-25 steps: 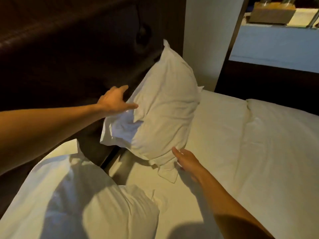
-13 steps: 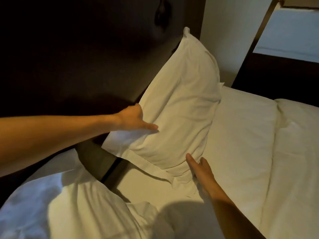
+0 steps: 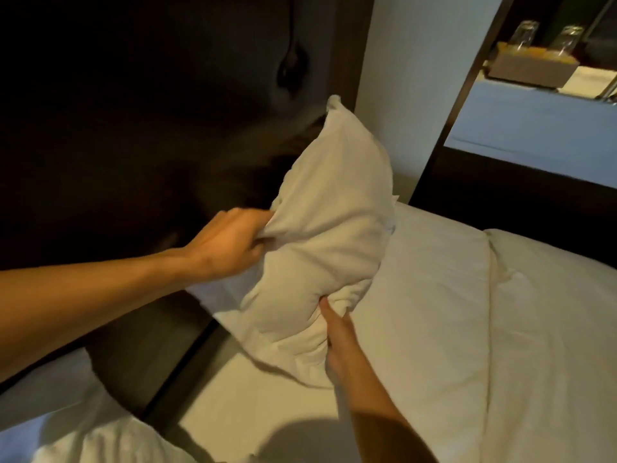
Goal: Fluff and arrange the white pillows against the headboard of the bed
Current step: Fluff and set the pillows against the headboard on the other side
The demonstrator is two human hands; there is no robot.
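A white pillow (image 3: 334,228) stands on end, tilted, its top corner leaning on the dark padded headboard (image 3: 150,111). My left hand (image 3: 230,243) has its fingers closed on the pillow's left edge, bunching the cloth. My right hand (image 3: 337,332) grips the lower right side, fingers dug into a fold. The pillow is squeezed and creased between both hands. A second white pillow (image 3: 83,429) lies at the bottom left, partly cut off by the frame and shadowed by my left arm.
The bed (image 3: 450,329) with a cream sheet spreads to the right, a fold line running down it. A white wall (image 3: 410,78) stands behind the pillow. At top right a shelf (image 3: 534,105) carries a tray with two upturned glasses (image 3: 547,41).
Both hands went from flat touches on the pillow to closed grips. The pillow is now squeezed narrower and creased, lifted slightly from the sheet.
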